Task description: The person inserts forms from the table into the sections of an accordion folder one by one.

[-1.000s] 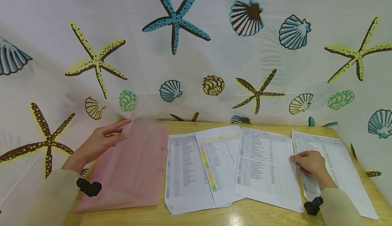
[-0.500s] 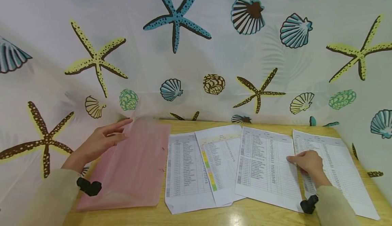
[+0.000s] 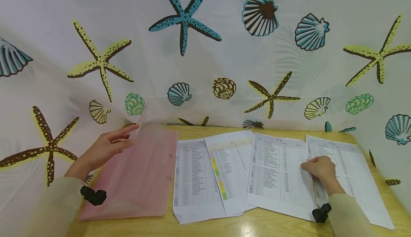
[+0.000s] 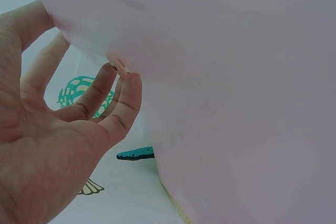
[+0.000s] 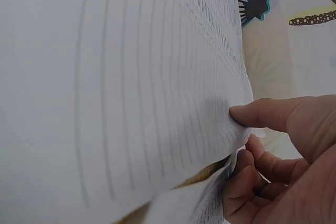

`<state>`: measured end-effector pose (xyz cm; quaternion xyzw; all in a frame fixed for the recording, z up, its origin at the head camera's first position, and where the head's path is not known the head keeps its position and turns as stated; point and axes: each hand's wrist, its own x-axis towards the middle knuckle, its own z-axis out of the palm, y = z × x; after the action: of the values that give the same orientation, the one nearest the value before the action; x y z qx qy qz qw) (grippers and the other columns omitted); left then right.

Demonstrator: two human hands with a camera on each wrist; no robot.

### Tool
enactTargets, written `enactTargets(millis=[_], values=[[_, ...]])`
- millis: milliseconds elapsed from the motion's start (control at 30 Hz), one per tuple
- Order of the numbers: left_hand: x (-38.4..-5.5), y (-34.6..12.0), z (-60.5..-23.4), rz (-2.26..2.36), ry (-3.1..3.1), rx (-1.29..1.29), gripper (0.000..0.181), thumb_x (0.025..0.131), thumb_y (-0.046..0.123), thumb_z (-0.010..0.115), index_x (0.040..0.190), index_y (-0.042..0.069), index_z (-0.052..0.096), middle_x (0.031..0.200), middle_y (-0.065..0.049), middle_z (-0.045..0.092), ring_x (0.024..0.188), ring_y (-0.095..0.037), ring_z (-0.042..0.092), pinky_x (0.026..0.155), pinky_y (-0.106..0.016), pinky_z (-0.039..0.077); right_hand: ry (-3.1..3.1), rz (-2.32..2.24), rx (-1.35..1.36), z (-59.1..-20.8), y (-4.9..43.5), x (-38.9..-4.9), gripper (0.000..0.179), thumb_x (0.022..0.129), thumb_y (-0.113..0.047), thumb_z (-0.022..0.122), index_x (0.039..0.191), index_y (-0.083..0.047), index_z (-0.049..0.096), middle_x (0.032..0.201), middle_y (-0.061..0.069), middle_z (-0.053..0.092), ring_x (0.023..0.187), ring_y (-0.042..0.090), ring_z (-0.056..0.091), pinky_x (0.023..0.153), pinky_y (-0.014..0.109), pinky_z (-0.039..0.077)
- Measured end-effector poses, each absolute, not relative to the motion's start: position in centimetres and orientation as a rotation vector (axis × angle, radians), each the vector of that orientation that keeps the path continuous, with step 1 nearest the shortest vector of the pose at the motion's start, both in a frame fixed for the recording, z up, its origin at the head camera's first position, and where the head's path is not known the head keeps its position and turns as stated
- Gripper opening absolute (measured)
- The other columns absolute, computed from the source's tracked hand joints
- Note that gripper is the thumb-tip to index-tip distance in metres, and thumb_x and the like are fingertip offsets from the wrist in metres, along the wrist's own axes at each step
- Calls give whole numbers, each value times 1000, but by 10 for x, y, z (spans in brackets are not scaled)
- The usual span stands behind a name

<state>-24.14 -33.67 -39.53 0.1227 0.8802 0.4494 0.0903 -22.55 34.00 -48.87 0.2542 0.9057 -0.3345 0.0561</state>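
At the left, a translucent pink plastic folder (image 3: 144, 173) lies on the table with its cover raised. My left hand (image 3: 109, 146) holds that cover near its upper edge. In the left wrist view the cover (image 4: 236, 103) hides some fingertips, while other fingers (image 4: 126, 103) curl at its edge. My right hand (image 3: 321, 169) pinches the right edge of a printed sheet (image 3: 279, 173). The right wrist view has the thumb (image 5: 262, 114) on top of this sheet, with fingers curled beneath its edge. A neighbouring printed sheet (image 3: 356, 180) lies partly under the right hand.
Between folder and held sheet lie another printed sheet (image 3: 196, 180) and one with yellow, green and pink cells (image 3: 232, 169), overlapping. All rest on a light wooden table (image 3: 205, 226). A white curtain (image 3: 205, 62) with starfish and shells closes off the back and sides.
My right hand has shifted slightly left onto the printed sheet's edge and its wrist has moved left too. The left hand and the pink cover look the same.
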Motion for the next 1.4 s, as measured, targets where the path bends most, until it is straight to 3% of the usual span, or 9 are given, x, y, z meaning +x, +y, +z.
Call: enactTargets(millis=[200,367,533,733,1000,1400], values=[[-238,-334,-390,1351,2586,331,63,108,31,59,166,23,35,171,-18,30,144,-39,39,95,-28,50,2754,-1021,748,-482,338,-228,38,91,-21,74,110,11,63,98,24,61,80,29,56,59,29,45],[-235,-332,-386,1364,2565,307,63,108,31,59,166,22,36,170,-19,31,144,-39,40,92,-22,50,2699,-1088,725,-473,342,-229,50,94,-21,74,127,14,58,120,33,61,92,34,60,66,30,53],[-236,-332,-387,1363,2568,313,63,108,31,59,166,22,36,170,-19,31,143,-40,40,92,-21,50,2626,-1142,609,-463,349,-228,59,102,-24,64,143,16,49,134,37,57,100,36,64,73,33,59],[-236,-333,-389,1367,2571,337,62,108,30,59,165,21,36,170,-19,31,142,-38,41,91,-20,51,2574,-1217,490,-458,353,-227,59,105,-23,57,150,12,42,124,32,63,86,22,67,68,31,59],[-235,-333,-393,1353,2583,346,62,108,30,59,165,23,37,168,-19,34,141,-36,43,91,-22,52,2434,-1454,429,-456,349,-226,59,108,-19,55,154,11,35,92,3,72,73,10,69,64,28,59],[-230,-331,-395,1353,2590,335,63,108,31,60,165,23,36,167,-19,35,139,-34,44,90,-22,52,2245,-1733,294,-455,327,-226,64,109,-20,56,159,11,30,97,-7,73,84,7,75,75,27,63]])
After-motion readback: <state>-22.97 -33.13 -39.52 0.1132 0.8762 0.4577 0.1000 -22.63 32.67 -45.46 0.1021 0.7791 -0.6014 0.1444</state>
